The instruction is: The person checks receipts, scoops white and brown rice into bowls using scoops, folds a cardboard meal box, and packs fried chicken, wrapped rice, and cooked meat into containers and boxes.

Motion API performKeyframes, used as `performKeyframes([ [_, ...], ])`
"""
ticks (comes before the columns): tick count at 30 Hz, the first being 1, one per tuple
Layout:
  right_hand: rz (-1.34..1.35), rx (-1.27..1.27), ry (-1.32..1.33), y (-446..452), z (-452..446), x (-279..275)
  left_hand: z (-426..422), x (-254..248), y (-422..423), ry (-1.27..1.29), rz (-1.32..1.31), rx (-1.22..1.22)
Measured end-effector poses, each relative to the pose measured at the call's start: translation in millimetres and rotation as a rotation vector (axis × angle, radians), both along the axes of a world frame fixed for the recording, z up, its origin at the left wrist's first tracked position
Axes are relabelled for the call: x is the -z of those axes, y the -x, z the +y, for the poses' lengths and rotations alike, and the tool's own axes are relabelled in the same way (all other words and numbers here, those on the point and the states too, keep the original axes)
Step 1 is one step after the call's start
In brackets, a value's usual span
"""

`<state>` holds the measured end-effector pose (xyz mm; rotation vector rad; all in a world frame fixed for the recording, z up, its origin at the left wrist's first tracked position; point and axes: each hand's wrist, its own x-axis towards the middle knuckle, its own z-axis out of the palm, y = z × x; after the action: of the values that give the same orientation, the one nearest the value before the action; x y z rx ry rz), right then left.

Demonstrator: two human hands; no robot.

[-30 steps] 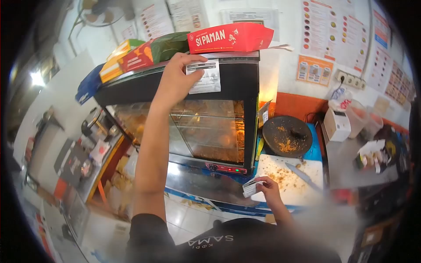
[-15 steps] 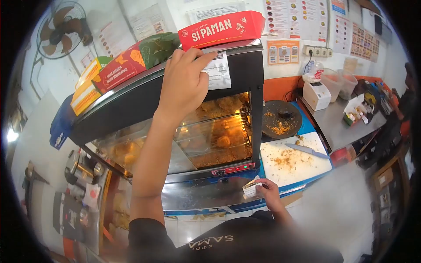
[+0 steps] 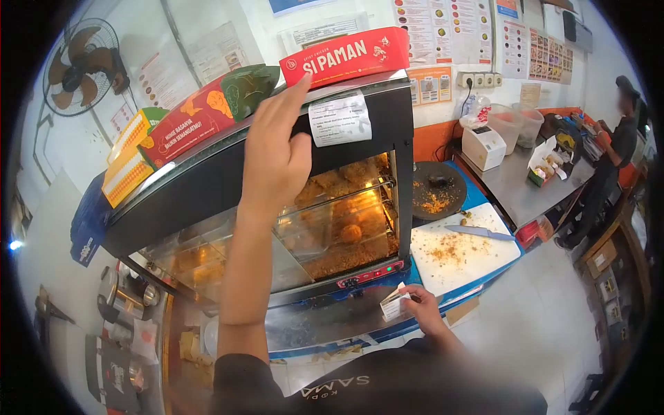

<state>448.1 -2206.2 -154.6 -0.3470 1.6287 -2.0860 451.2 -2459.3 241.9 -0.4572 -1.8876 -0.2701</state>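
Note:
My left hand [image 3: 275, 149] is raised in front of the black upper panel of a heated display cabinet [image 3: 207, 187]. Its fingers are stretched out and the thumb stands apart, with nothing held. Just right of it, a printed receipt [image 3: 341, 119] hangs on the panel below the top edge. Low on the right, my right hand [image 3: 423, 308] pinches some folded paper slips [image 3: 394, 304] that look like receipts. Behind the cabinet's glass lie browned fried pieces of food [image 3: 351, 234] under warm light.
Red, green and yellow cartons line the cabinet top, including a red carton [image 3: 344, 57]. To the right are a stone mortar [image 3: 439, 191] and a white cutting board [image 3: 463, 259] bearing a knife [image 3: 478, 232]. Another person [image 3: 612, 162] stands at the far right counter.
My left hand has come away from the receipt, moving slightly left and down, and the receipt now shows in full. My right hand still holds the slips. The view has shifted a little.

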Motion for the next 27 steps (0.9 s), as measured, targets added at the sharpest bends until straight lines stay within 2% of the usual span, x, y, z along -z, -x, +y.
performKeyframes([
  [1, 0.014, -0.007, 0.012, 1.5, -5.0, -11.2, 3.5, 4.6, -11.0, -0.007, 0.076, -0.016],
  [3, 0.071, 0.006, 0.090, 6.1, -19.1, -32.2, 3.5, 28.1, -38.7, -0.066, -0.008, -0.083],
  [7, 0.148, 0.062, 0.333, 12.7, -53.6, -99.7, 18.1, 89.7, -61.4, -0.369, -0.501, -0.054],
  [10, 0.218, -0.011, 0.571, 9.6, -69.4, -168.7, 19.6, 113.7, -63.8, -0.542, -0.773, 0.089],
  [13, 0.394, -0.052, 0.584, 14.3, -83.9, -203.9, -3.4, 122.5, -62.3, -0.838, -0.985, 0.508],
  [14, 0.426, -0.087, 0.603, 16.0, -90.8, -210.5, -6.4, 116.7, -66.1, -0.872, -0.938, 0.581],
  [16, 0.487, -0.160, 0.640, 17.3, -104.2, -221.1, -16.5, 103.0, -75.5, -0.888, -0.850, 0.548],
  [18, 0.535, -0.298, 0.528, 23.1, -115.6, -228.5, -19.8, 88.3, -79.7, -0.917, -0.689, 0.528],
  [19, 0.559, -0.367, 0.470, 26.1, -122.5, -230.0, -22.2, 79.0, -80.5, -0.838, -0.599, 0.469],
  [20, 0.659, -0.330, 0.463, 30.0, -134.1, -226.9, -26.2, 68.6, -81.4, -0.758, -0.510, 0.410],
  [23, 0.621, -0.384, 0.305, 35.7, -150.3, -236.4, -31.5, 38.2, -76.5, -0.607, -0.325, 0.279],
  [27, 0.506, -0.373, 0.449, 34.5, -173.1, -269.9, -40.8, 10.4, -62.4, -0.270, -0.125, 0.005],
])
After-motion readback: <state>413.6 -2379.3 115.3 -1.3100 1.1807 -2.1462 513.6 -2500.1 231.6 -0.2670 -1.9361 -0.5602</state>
